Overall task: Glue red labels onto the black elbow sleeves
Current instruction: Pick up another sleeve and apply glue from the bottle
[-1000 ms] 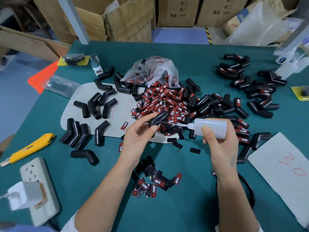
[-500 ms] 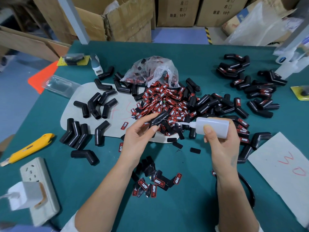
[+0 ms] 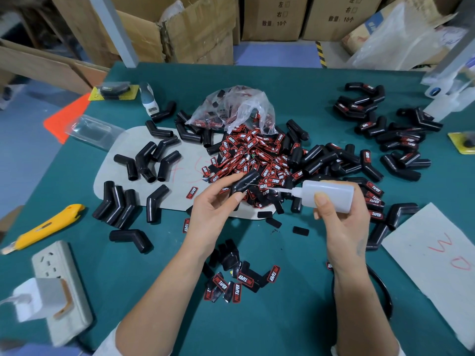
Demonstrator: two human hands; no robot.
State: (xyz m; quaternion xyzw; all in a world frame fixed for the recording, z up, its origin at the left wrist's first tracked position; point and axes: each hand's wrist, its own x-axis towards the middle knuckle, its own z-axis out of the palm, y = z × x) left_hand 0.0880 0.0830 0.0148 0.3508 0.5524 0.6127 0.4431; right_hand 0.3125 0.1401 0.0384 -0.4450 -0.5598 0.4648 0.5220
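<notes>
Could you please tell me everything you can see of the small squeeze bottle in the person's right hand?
The translucent white plastic squeeze bottle is a small cylinder with a cone-shaped white cap ending in a thin metal needle tip. It lies roughly horizontal above the green table, needle pointing toward the person's left. The right hand grips its body, thumb across the near side. The needle tip reaches the black elbow sleeve held by the left hand. Its fill level cannot be told.
</notes>
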